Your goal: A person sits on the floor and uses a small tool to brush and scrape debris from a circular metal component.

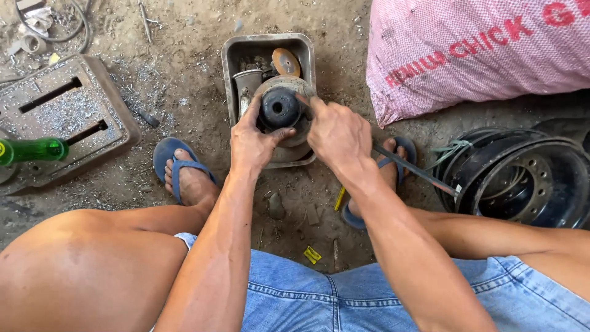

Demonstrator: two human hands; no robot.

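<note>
Here, the left hand (253,142) and right hand (337,134) together grip a round, dark, dusty metal hub (281,108) over a grey rectangular metal tray (230,61).

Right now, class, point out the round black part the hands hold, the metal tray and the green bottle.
Round black part (279,107), head view, on its domed top.
Metal tray (232,58), head view, on its left rim.
Green bottle (34,150), head view, on its body.
</note>
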